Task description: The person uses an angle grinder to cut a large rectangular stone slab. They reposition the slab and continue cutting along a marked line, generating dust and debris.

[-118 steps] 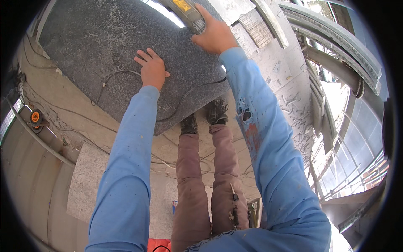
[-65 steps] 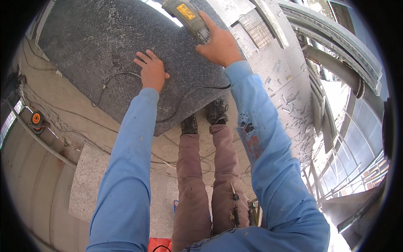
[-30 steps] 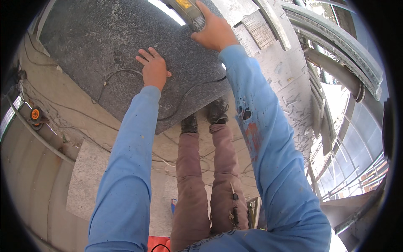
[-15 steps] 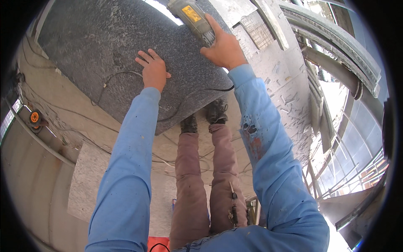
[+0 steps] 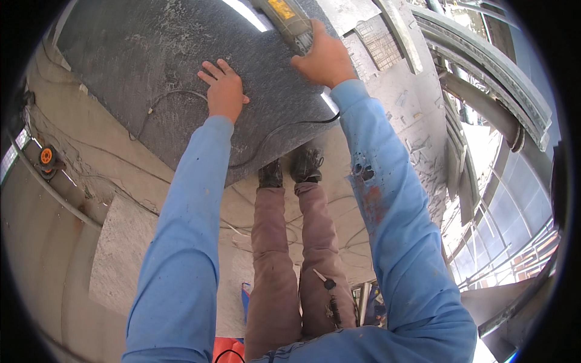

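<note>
A large dark grey stone slab point(image 5: 151, 115) with a speckled, dusty surface lies before me. My left hand point(image 5: 224, 92) rests on it, palm down with the fingers spread, beside a thin cable point(image 5: 172, 92). At the upper right of the slab, my right hand point(image 5: 330, 57) grips a dusty grey power tool point(image 5: 292, 24) with a yellow label. The tool's far end is cut off by the top of the picture, so its working part is hidden. A black cord point(image 5: 289, 126) curves over the slab from near my right wrist.
A pale work surface point(image 5: 405, 115) littered with chips stands to the right, with a patterned block point(image 5: 378, 45) on it. Long grey beams point(image 5: 484, 63) lie beyond. Cables trail over the floor around my shoes point(image 5: 307, 163). An orange-hubbed wheel point(image 5: 46, 156) is at far left.
My right hand and the power tool have shifted slightly up and right, and more of the tool is beyond the top edge. My left hand stays nearly in place on the slab.
</note>
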A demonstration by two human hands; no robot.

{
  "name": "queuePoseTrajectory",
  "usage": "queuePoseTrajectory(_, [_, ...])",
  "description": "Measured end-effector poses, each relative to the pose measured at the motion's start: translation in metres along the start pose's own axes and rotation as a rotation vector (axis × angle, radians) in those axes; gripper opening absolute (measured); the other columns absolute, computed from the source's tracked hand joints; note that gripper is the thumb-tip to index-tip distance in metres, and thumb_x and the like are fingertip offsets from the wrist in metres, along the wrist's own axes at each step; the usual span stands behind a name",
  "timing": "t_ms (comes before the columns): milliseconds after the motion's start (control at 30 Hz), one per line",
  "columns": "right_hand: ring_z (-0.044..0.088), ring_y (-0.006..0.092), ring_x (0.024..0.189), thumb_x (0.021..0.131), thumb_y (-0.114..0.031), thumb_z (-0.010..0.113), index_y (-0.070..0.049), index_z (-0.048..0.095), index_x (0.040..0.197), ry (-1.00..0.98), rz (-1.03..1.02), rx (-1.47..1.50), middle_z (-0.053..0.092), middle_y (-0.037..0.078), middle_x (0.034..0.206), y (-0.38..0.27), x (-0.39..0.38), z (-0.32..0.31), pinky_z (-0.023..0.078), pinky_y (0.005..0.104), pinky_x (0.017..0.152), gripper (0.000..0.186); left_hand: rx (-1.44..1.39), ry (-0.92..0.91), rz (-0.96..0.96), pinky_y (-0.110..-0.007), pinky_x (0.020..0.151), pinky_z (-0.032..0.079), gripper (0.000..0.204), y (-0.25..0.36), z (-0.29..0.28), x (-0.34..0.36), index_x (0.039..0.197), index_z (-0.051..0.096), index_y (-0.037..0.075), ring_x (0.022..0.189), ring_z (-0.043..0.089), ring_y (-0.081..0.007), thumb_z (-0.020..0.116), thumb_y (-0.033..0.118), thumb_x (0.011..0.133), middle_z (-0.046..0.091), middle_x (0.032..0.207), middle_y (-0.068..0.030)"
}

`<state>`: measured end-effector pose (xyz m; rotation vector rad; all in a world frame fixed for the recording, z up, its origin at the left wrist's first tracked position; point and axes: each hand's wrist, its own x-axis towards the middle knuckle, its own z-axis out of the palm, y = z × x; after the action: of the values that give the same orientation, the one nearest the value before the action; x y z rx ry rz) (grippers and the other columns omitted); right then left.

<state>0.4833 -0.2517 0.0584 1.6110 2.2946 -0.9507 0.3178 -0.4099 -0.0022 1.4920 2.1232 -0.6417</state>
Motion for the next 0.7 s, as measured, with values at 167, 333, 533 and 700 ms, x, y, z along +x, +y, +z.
queuePoseTrajectory(167, [0.072,0.0421,0.104,0.076,-0.029,0.082,-0.005,0.039,0.154,0.020,-0.045,0.011,0.072,0.028,0.110,0.006,0.008,0.002,0.057,0.0462,0.095,0.092,0.053,-0.004,0.004,-0.044,0.099,0.059,0.118,-0.002,0.006,0.004,0.154,0.029,-0.015,0.138,0.039,-0.0635,0.088,0.048,0.074,0.032,0.150,-0.0493])
queuePoseTrajectory(333, [0.072,0.0421,0.106,0.075,-0.029,0.081,-0.005,0.040,0.154,0.002,-0.060,0.045,0.072,0.029,0.111,0.009,0.017,0.002,0.057,0.0453,0.096,0.092,0.019,0.010,-0.014,-0.045,0.105,0.055,0.118,0.000,0.001,0.002,0.154,0.030,-0.016,0.138,0.038,-0.0642,0.088,0.049,0.074,0.033,0.149,-0.0502])
queuePoseTrajectory(533, [0.072,0.0433,0.107,0.075,-0.029,0.079,-0.001,0.042,0.151,0.013,-0.097,0.043,0.071,0.031,0.113,0.007,0.024,0.004,0.058,0.0449,0.098,0.090,-0.034,-0.010,-0.041,-0.043,0.089,0.065,0.122,0.001,-0.001,0.002,0.155,0.021,-0.017,0.138,0.037,-0.0637,0.091,0.040,0.073,0.026,0.149,-0.0525])
queuePoseTrajectory(700, [0.072,0.0435,0.106,0.076,-0.030,0.077,0.001,0.044,0.150,0.053,-0.099,0.006,0.071,0.031,0.113,0.007,0.027,0.008,0.058,0.0453,0.097,0.086,-0.050,-0.026,-0.036,-0.043,0.090,0.065,0.122,0.005,-0.006,0.002,0.154,0.021,-0.017,0.137,0.039,-0.0636,0.092,0.038,0.072,0.027,0.149,-0.0530])
